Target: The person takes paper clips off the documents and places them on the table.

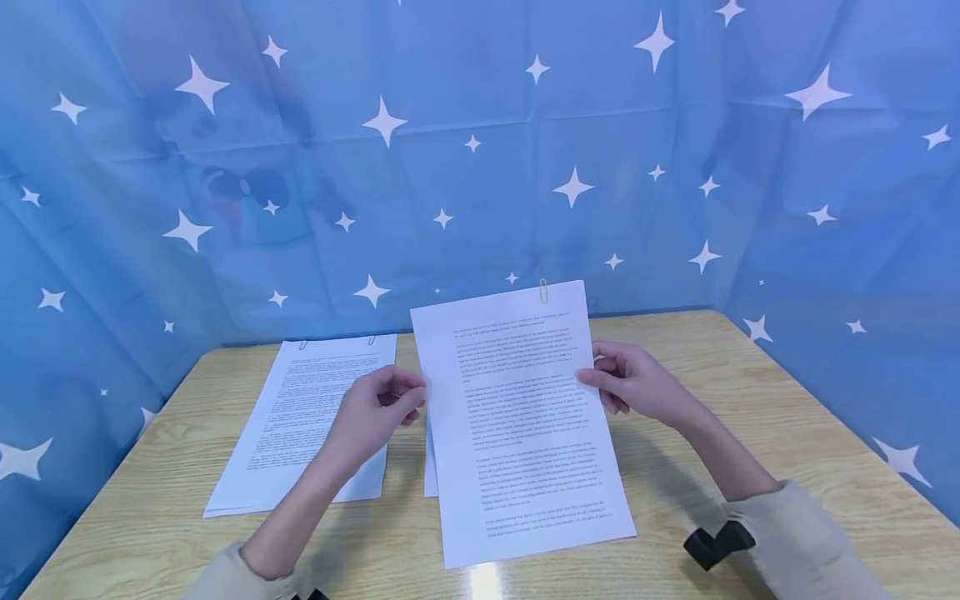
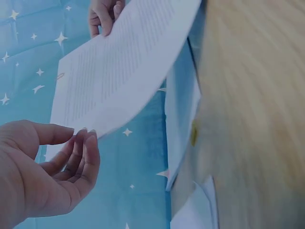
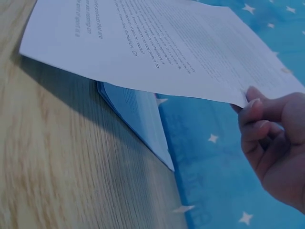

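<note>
Over the counter, one printed paper
I've got left fingers and right fingers pinching its side edges.

In the head view the scene was bright and fairly evenly lit, with light apparently from above: a white patch of glare burned on the table just below the raised sheet, and soft shadows lay under both forearms. The sheet's pale surface washed its fine print to grey. Both wrist views were dimmer, with a cool, hazy, low-contrast cast. In the left one, the left hand was reasonably clear, while the wood grain smeared and the print blurred into streaks. In the right one, a broad shadow fell beneath the sheet, the papers behind looked blue-grey, and lettering softened from legible to indistinct toward the far end.
</note>
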Tool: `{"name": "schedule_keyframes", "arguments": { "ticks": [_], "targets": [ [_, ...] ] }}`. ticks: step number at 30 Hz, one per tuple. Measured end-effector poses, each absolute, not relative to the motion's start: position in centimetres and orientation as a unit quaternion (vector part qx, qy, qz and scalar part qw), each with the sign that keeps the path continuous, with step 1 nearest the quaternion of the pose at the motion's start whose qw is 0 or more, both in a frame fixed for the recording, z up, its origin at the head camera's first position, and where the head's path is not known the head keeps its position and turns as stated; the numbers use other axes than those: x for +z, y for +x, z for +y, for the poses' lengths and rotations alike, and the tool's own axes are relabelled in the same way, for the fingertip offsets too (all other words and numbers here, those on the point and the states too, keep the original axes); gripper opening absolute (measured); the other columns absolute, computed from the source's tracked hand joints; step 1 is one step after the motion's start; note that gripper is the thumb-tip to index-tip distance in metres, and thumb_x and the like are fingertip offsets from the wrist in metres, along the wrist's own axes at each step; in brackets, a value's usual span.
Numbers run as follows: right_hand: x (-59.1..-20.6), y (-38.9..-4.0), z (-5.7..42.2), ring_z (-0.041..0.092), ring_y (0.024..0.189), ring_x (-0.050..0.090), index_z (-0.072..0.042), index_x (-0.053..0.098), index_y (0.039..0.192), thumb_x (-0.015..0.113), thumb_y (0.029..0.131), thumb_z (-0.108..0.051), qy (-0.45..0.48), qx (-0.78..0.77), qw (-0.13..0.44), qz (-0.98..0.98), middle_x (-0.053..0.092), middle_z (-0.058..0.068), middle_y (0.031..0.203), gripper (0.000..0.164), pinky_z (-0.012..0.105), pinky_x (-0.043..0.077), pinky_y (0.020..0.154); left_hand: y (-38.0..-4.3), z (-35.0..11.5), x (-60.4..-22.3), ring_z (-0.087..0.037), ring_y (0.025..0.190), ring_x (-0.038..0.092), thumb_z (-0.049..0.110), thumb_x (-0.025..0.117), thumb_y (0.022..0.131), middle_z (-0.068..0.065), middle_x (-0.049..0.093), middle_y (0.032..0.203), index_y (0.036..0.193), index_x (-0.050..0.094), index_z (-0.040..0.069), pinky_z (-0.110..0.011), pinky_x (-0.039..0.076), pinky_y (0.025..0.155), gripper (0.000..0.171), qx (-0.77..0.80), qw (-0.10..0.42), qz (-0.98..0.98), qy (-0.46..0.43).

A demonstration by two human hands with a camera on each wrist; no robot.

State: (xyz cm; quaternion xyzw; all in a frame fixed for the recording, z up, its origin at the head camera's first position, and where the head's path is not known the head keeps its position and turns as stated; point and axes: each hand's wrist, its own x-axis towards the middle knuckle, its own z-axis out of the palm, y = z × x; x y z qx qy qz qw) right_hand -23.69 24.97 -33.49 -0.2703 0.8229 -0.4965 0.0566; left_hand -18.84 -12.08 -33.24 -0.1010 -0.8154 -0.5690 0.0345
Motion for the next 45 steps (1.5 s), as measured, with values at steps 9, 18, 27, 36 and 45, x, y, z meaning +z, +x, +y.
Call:
{"name": "schedule_keyframes", "arguments": {
  "ticks": [9, 18, 27, 36, 45],
  "targets": [
    [-33.8, -23.7, 24.7, 0.030, 0.046, 0.047, -0.002, 0.061, 0.116, 0.059, 0.103, -0.012, -0.277, -0.494, 0.047, 0.823, 0.063, 0.012, 0.070, 0.016, 0.029, 0.035, 0.040, -19.4, -10.3, -32.3, -0.024, 0.085, 0.067, 0.006, 0.069, 0.095, -0.012, 0.067, 0.094, 0.108, 0.070, 0.001, -0.032, 0.058, 0.078, 0.014, -0.614, 0.090, -0.773, -0.134],
    [-33.8, -23.7, 24.6, 0.031, 0.047, 0.047, -0.003, 0.061, 0.115, 0.061, 0.102, -0.013, -0.269, -0.487, 0.036, 0.830, 0.063, 0.011, 0.069, 0.016, 0.027, 0.036, 0.041, -20.0, -8.3, -31.7, -0.022, 0.089, 0.067, 0.008, 0.069, 0.096, -0.010, 0.069, 0.099, 0.116, 0.070, 0.001, -0.025, 0.055, 0.079, 0.021, -0.628, 0.118, -0.750, -0.171],
    [-33.9, -23.6, 24.4, 0.025, 0.044, 0.047, -0.005, 0.063, 0.114, 0.062, 0.102, -0.013, -0.277, -0.476, 0.018, 0.834, 0.059, 0.009, 0.062, 0.014, 0.027, 0.036, 0.040, -20.5, -6.3, -31.1, -0.022, 0.093, 0.065, 0.008, 0.069, 0.095, -0.010, 0.069, 0.105, 0.118, 0.070, 0.002, -0.026, 0.054, 0.082, 0.024, -0.636, 0.142, -0.733, -0.196],
    [-33.7, -23.3, 24.2, 0.023, 0.045, 0.048, -0.007, 0.064, 0.109, 0.063, 0.101, -0.013, -0.271, -0.457, 0.001, 0.847, 0.056, 0.005, 0.059, 0.009, 0.027, 0.036, 0.040, -20.7, -4.5, -30.4, -0.022, 0.091, 0.066, 0.007, 0.069, 0.096, -0.014, 0.069, 0.102, 0.119, 0.068, -0.001, -0.025, 0.054, 0.081, 0.024, -0.667, 0.151, -0.696, -0.220],
    [-33.6, -23.2, 24.0, 0.021, 0.044, 0.047, -0.007, 0.064, 0.110, 0.063, 0.101, -0.011, -0.284, -0.446, -0.011, 0.849, 0.055, 0.003, 0.058, 0.010, 0.027, 0.034, 0.039, -20.9, -2.8, -29.8, -0.027, 0.089, 0.068, 0.008, 0.067, 0.097, -0.016, 0.069, 0.101, 0.122, 0.065, -0.002, -0.030, 0.058, 0.081, 0.027, -0.683, 0.144, -0.674, -0.244]
  ]
}}
